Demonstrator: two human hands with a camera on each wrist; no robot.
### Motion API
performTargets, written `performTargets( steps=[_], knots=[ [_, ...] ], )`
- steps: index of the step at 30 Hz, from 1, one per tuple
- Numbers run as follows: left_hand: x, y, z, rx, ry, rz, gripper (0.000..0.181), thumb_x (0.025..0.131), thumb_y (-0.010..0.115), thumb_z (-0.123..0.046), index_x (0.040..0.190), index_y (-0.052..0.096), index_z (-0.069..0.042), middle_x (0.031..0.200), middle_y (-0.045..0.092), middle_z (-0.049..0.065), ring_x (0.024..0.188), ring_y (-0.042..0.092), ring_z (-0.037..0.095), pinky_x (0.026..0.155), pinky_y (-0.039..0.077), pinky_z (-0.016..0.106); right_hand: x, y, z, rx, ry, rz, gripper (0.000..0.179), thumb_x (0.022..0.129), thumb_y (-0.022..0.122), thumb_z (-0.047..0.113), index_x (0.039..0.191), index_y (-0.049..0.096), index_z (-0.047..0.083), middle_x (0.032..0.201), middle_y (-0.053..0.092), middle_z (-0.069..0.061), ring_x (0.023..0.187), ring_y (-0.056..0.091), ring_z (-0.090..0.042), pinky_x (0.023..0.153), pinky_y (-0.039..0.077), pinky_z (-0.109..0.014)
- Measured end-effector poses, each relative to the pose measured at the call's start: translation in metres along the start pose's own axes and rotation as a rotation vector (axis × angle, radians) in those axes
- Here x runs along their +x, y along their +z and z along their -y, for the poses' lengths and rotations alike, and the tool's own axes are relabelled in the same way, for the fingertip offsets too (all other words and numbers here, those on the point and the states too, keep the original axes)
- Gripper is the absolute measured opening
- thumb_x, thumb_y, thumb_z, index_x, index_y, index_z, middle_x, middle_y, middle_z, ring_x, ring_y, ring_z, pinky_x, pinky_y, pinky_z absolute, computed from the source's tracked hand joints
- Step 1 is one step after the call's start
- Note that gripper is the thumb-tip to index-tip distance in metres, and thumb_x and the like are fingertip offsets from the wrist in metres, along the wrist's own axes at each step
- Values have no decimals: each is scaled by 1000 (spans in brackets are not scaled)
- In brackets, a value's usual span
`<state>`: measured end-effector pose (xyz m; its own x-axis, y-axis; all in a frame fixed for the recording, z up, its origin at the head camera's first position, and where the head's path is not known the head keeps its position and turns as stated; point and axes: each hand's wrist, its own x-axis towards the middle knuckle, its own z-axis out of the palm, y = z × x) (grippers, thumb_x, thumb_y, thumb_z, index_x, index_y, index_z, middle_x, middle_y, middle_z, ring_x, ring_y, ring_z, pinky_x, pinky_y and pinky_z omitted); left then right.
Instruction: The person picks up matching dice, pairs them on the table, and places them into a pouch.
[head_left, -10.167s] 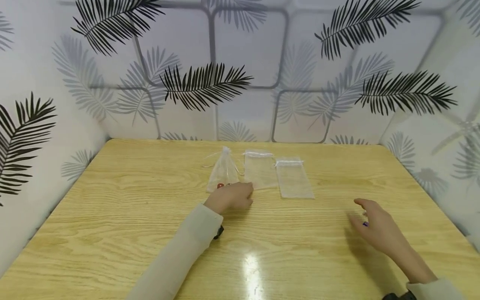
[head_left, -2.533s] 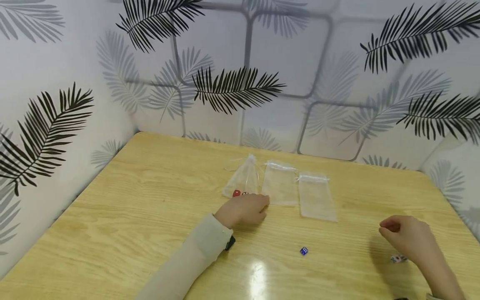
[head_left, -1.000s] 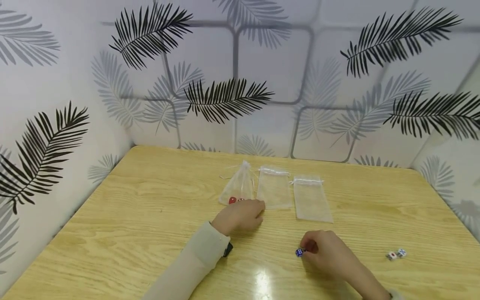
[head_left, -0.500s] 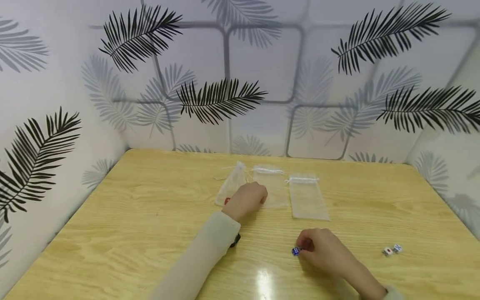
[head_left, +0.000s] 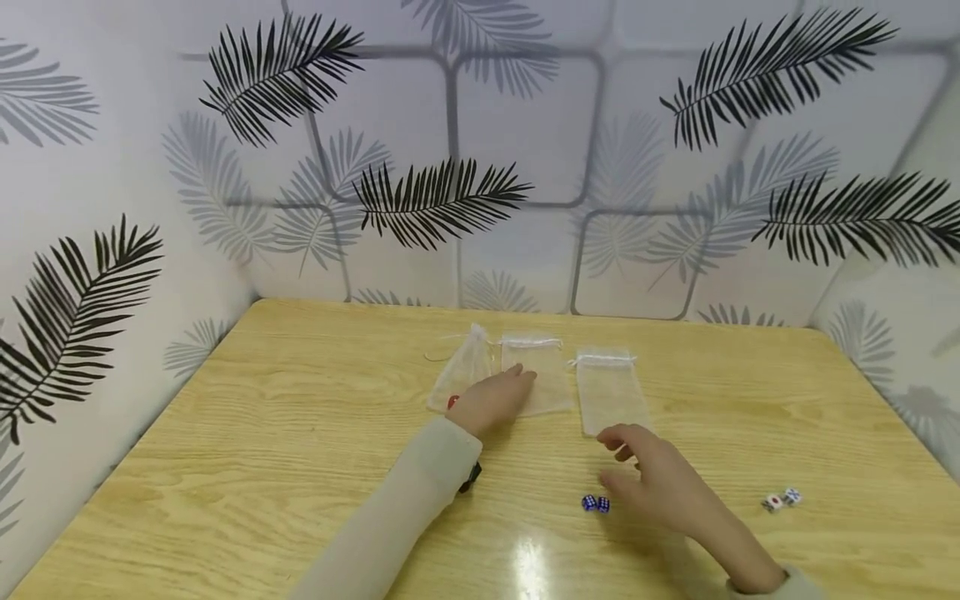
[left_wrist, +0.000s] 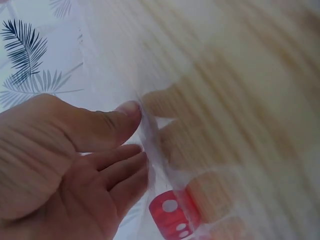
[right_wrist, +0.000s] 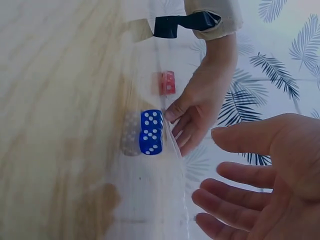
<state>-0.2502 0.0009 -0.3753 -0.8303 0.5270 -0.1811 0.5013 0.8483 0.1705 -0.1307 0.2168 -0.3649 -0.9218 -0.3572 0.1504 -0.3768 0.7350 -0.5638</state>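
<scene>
My left hand (head_left: 493, 402) reaches over the lower left part of the middle sheer drawstring bag (head_left: 553, 385), fingers loosely extended; in the left wrist view its thumb tip is right at the bag and tabletop. Left of it lies a gathered drawstring bag (head_left: 467, 367) with a red die (head_left: 453, 402) visible inside, the rest partly hidden by the hand. My right hand (head_left: 654, 479) is spread and holds nothing, its fingertips near the bottom of the right drawstring bag (head_left: 611, 398). Two blue dice (right_wrist: 151, 132) sit side by side on the table just left of its thumb.
A small group of white dice (head_left: 776, 501) lies on the wooden table (head_left: 285, 467) to the right of my right hand. A leaf-patterned wall covering (head_left: 517, 250) rises behind the table and along both sides.
My right hand put white dice down at the right, then set a second blue die beside the first and let go, fingers spreading. My left hand moved up over the middle bag.
</scene>
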Motion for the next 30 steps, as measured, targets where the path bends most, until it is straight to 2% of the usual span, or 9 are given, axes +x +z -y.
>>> performTargets(
  steps=[2, 5, 7, 10, 13, 18, 24, 30],
  knots=[
    [-2, -1, 0, 28, 25, -1, 38, 103, 34, -7, 139, 46, -9, 145, 47, 8, 134, 44, 21, 111, 35, 32, 1, -2, -1, -8, -22, -39, 42, 83, 71, 12, 121, 56, 0, 115, 62, -15, 98, 62, -28, 78, 52, -43],
    [-4, -2, 0, 125, 66, -36, 24, 100, 42, -6, 116, 59, -8, 123, 63, 7, 114, 60, 21, 97, 47, 31, 4, -5, -4, -13, -51, -78, 47, 83, 72, 11, 125, 52, -2, 121, 59, -20, 103, 61, -34, 81, 52, -48],
    [-5, -2, -2, 178, 69, -74, 17, 98, 46, -5, 100, 63, -9, 106, 68, 6, 98, 65, 20, 85, 52, 30, 6, -7, -4, -17, -61, -84, 50, 84, 71, 12, 127, 50, -2, 124, 58, -22, 106, 59, -37, 82, 51, -50],
    [-7, -2, -7, 231, 46, -130, 19, 96, 50, -4, 89, 67, -9, 91, 70, 5, 84, 67, 18, 72, 55, 28, 13, -9, -4, -16, -71, -77, 52, 86, 70, 15, 129, 49, -4, 127, 55, -25, 110, 57, -41, 84, 51, -53],
    [-8, 0, -13, 275, 33, -199, 20, 95, 54, -5, 85, 71, -10, 84, 71, 4, 76, 67, 15, 63, 55, 26, 26, -10, -5, -7, -62, -62, 52, 88, 68, 17, 131, 47, -5, 129, 54, -27, 113, 55, -44, 86, 49, -55],
    [-13, 4, -17, 345, 26, -268, 21, 95, 55, -7, 83, 71, -13, 80, 70, 2, 71, 66, 11, 58, 54, 24, 50, -11, -8, 37, -29, -36, 53, 92, 63, 18, 134, 43, -8, 133, 50, -30, 119, 50, -47, 93, 45, -57],
    [-29, 4, -17, 284, -16, -313, 20, 93, 57, -5, 79, 69, -13, 78, 69, 1, 66, 61, 7, 52, 50, 23, 72, -11, -11, 130, 40, -14, 60, 95, 58, 23, 140, 33, -8, 141, 40, -32, 128, 40, -48, 102, 38, -58],
    [-44, 0, -21, 302, -20, -438, 14, 93, 58, -9, 83, 66, -15, 77, 68, -2, 61, 60, 10, 48, 47, 23, 80, -11, -9, 197, 74, -10, 65, 97, 54, 27, 144, 27, -9, 145, 34, -32, 133, 35, -48, 106, 33, -59]
  ],
)
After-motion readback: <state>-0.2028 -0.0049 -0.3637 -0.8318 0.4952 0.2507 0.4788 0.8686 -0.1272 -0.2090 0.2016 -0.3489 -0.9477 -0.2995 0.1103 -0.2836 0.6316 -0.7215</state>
